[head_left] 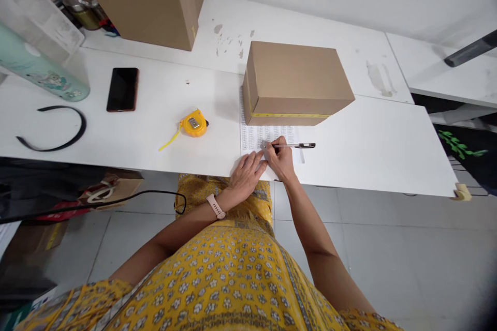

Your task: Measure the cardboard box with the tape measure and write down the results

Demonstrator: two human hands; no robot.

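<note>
My right hand grips a pen, its tip down on a printed sheet of paper near the table's front edge. Flat on the lower left part of that sheet rests my left hand, fingers stretched out and close to the pen tip. A closed cardboard box with a yellow tape strip along its lower side stands on the back part of the sheet and hides it there. To the left lies a yellow tape measure with a short bit of its blade pulled out.
On the white table are a black phone, a black headband and a mint-green bottle. A larger cardboard box stands at the back left. A dark cable hangs below the front edge.
</note>
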